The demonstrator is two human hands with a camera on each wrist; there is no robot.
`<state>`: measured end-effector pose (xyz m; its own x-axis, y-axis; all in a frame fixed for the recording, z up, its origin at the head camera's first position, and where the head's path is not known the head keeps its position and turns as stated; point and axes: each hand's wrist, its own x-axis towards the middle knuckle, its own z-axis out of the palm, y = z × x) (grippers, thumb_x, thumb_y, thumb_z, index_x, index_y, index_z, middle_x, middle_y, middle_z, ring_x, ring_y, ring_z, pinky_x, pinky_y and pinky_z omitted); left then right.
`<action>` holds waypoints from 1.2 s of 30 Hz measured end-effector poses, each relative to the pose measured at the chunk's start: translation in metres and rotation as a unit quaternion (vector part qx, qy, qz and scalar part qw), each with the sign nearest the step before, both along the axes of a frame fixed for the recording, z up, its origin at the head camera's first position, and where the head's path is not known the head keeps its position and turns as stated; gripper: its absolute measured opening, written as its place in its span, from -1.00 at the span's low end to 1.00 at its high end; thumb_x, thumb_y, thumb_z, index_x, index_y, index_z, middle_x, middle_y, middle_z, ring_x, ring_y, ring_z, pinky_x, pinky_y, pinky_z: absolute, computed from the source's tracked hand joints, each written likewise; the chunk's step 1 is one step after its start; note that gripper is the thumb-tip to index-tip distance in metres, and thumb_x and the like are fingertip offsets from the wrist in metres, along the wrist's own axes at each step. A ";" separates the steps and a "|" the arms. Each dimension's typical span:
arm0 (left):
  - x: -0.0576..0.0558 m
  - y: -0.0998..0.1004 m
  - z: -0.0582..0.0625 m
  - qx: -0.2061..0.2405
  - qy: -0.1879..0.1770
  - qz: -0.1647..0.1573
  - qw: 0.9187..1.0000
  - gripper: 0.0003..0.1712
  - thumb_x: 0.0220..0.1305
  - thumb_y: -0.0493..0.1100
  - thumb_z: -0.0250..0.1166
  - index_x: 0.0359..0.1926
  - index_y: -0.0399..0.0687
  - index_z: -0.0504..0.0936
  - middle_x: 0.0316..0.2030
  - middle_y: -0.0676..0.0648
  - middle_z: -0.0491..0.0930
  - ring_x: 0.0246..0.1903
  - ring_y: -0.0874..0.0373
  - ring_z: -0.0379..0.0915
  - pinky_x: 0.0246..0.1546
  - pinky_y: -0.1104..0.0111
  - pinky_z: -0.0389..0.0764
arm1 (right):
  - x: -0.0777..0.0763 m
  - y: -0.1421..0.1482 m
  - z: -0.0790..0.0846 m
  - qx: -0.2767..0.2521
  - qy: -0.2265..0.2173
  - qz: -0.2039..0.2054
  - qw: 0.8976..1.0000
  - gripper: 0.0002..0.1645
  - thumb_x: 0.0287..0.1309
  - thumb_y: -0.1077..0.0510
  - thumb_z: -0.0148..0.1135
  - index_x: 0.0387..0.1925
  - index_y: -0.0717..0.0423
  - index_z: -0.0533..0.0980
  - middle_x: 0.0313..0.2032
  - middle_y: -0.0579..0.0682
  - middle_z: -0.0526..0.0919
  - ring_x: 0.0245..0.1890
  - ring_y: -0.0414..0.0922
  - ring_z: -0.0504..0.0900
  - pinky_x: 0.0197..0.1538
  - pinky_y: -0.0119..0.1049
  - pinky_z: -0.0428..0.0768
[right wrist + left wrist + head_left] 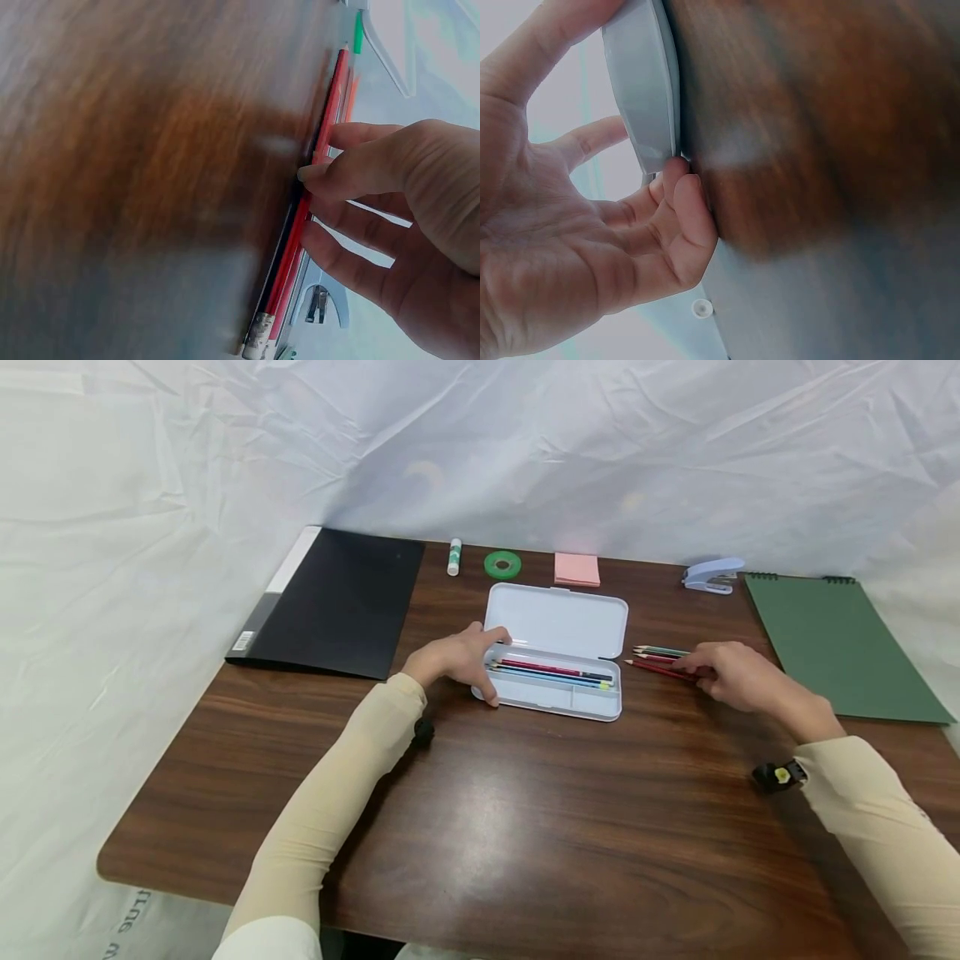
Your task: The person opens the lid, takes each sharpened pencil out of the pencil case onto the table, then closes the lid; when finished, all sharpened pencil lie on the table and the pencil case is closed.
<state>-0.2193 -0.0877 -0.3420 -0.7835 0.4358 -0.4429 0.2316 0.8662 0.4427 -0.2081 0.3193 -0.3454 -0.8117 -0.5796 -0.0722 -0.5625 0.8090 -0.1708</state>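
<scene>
An open white pencil case (534, 695) lies on the table with its lid (558, 620) folded back, holding several pencils (551, 671) in its long compartment. My left hand (459, 658) grips the case's left end, thumb by the front edge and fingers around the hinge side; in the left wrist view the fingertips curl at the case's wall (641, 82). To the right of the case, my right hand (738, 677) pinches a red pencil (289, 259) with a white eraser end. A few more pencils (660, 650) lie just behind it, tips pointing left.
A black folder (345, 602) lies at the left. Along the back are a glue stick (454, 557), green tape roll (502, 565), pink sticky notes (577, 569) and a pale blue stapler (711, 575). A green spiral pad (840, 643) lies at the right.
</scene>
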 end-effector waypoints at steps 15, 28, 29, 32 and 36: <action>-0.001 -0.001 0.000 -0.002 -0.003 -0.002 1.000 0.14 -0.07 0.05 0.61 0.48 0.24 0.14 0.26 -0.19 0.19 0.07 -0.06 0.36 0.10 0.06 0.48 | 0.000 0.014 -0.005 -0.012 0.035 -0.040 0.998 -0.67 0.03 0.49 0.23 -0.11 0.33 0.64 -0.31 0.10 0.70 -0.27 0.09 0.65 -0.21 0.09 0.57; -0.002 -0.002 0.000 -0.002 0.000 -0.005 1.000 0.15 -0.08 0.04 0.62 0.47 0.22 0.14 0.25 -0.19 0.19 0.12 -0.05 0.33 0.15 0.05 0.46 | -0.003 0.022 -0.002 0.002 0.023 -0.063 0.998 -0.63 0.06 0.50 0.15 -0.04 0.41 0.58 -0.27 0.20 0.69 -0.27 0.12 0.64 -0.22 0.11 0.56; -0.001 -0.002 0.000 -0.001 0.000 -0.005 1.000 0.15 -0.08 0.04 0.62 0.47 0.22 0.14 0.25 -0.19 0.20 0.12 -0.05 0.32 0.15 0.05 0.46 | -0.004 0.021 -0.002 0.002 0.025 -0.064 0.998 -0.62 0.05 0.50 0.15 -0.04 0.41 0.58 -0.26 0.21 0.69 -0.27 0.12 0.64 -0.22 0.11 0.56; -0.001 -0.002 -0.001 -0.001 0.000 -0.005 1.000 0.14 -0.08 0.05 0.62 0.47 0.22 0.15 0.25 -0.19 0.20 0.11 -0.05 0.33 0.14 0.05 0.46 | -0.004 0.021 -0.002 0.001 0.034 -0.066 0.997 -0.59 0.04 0.50 0.16 -0.01 0.41 0.58 -0.27 0.21 0.69 -0.28 0.12 0.64 -0.23 0.11 0.56; -0.001 -0.002 -0.001 -0.001 0.002 -0.005 1.000 0.14 -0.08 0.05 0.62 0.47 0.23 0.15 0.24 -0.19 0.20 0.08 -0.06 0.35 0.11 0.05 0.47 | -0.004 0.023 -0.002 -0.001 0.039 -0.068 0.997 -0.58 0.04 0.47 0.22 0.01 0.42 0.56 -0.26 0.23 0.67 -0.28 0.15 0.63 -0.23 0.14 0.55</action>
